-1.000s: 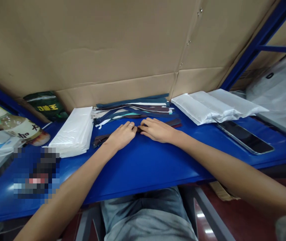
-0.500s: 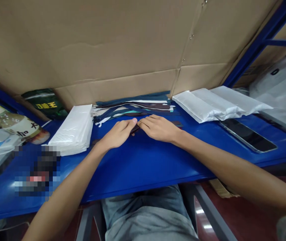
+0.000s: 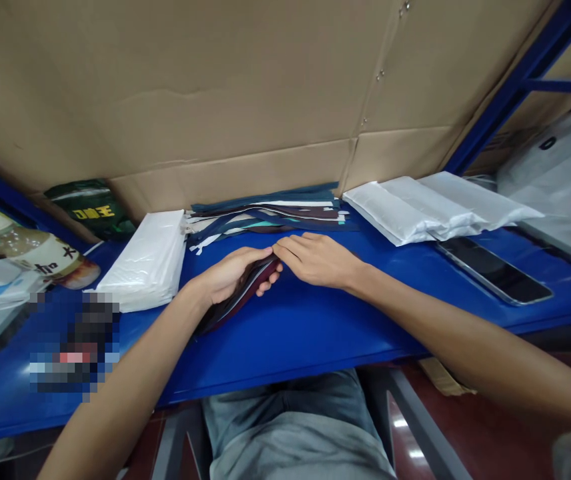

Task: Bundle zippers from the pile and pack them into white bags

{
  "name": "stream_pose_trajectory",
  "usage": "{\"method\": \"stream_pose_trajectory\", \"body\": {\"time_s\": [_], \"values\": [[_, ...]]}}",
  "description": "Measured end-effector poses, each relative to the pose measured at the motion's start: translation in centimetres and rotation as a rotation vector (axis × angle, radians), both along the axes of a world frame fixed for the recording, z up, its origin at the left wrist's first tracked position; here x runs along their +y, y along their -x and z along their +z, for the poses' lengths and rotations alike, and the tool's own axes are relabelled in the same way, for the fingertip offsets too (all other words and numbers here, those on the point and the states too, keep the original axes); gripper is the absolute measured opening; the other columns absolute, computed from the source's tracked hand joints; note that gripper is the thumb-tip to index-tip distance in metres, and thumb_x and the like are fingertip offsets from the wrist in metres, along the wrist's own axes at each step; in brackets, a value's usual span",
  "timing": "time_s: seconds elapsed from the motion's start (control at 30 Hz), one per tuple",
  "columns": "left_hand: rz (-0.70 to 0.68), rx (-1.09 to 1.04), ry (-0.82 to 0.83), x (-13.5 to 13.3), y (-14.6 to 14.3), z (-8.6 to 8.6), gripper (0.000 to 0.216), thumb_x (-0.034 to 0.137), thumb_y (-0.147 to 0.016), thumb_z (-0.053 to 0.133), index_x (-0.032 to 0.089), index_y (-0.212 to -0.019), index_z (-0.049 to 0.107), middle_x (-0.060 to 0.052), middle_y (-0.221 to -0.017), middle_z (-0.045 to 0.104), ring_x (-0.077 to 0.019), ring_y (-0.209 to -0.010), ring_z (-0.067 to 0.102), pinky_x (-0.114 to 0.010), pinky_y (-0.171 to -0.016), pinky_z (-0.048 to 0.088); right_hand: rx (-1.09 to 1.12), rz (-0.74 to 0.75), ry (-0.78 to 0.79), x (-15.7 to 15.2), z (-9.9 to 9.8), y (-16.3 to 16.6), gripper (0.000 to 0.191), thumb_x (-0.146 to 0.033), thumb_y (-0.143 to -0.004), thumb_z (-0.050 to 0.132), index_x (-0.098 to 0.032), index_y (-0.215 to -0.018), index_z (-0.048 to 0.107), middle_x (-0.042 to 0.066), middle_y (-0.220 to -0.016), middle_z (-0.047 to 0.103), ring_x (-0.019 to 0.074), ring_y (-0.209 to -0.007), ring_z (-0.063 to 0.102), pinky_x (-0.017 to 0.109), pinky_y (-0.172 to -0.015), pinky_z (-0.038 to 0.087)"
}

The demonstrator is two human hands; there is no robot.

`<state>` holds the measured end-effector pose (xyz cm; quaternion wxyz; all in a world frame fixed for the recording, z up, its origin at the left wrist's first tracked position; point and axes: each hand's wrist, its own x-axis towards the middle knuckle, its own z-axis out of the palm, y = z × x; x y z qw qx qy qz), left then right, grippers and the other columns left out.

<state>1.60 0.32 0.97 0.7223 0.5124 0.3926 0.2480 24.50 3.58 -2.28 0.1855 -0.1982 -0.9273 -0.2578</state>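
My left hand [image 3: 235,270] is wrapped round a bundle of dark strips [image 3: 245,293], which look like zippers, with maroon and a pale line along the edge. Its thumb lies on top and its fingertips show underneath. The bundle sags down to the left, below my left wrist, over the table. My right hand [image 3: 315,260] meets the left thumb, its fingers curled over the bundle's right end; that end is hidden under them. Just behind both hands lies a loose pile of zippers [image 3: 265,213] in blue, brown, white and teal.
White plastic packs lie in a stack [image 3: 140,257] to the left and in an overlapping row [image 3: 415,207] to the right. A phone [image 3: 495,270] rests on the blue table [image 3: 305,333]. A bottle [image 3: 45,257] and a green bag [image 3: 90,207] stand at left. Cardboard [image 3: 215,87] lines the back.
The left part of the bundle has come up off the table and toward me, bending in my left hand. My left fingers now show beneath it. My right hand has shifted only slightly.
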Motion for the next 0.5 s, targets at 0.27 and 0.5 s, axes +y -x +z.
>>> {"method": "stream_pose_trajectory", "body": {"time_s": [0.27, 0.5], "values": [[0.068, -0.002, -0.020, 0.13, 0.01, -0.71, 0.038, 0.049, -0.099, 0.067, 0.012, -0.096, 0.075, -0.012, -0.089, 0.074, -0.0184, -0.072, 0.070, -0.030, -0.065, 0.059, 0.048, -0.003, 0.128, 0.04, 0.30, -0.30, 0.030, -0.013, -0.110, 0.038, -0.009, -0.127, 0.063, 0.017, -0.123, 0.072, 0.0246, -0.100, 0.069, 0.035, -0.077, 0.049], [0.085, -0.028, -0.115, -0.10, -0.28, -0.74, 0.035, 0.047, -0.096, 0.075, 0.012, -0.090, 0.074, -0.008, -0.085, 0.074, -0.0125, -0.068, 0.068, -0.024, -0.066, 0.057, 0.194, 0.040, 0.312, -0.03, 0.27, -0.70, 0.031, -0.014, -0.109, 0.039, -0.013, -0.129, 0.063, 0.015, -0.123, 0.071, 0.0244, -0.101, 0.069, 0.035, -0.079, 0.054]]}}
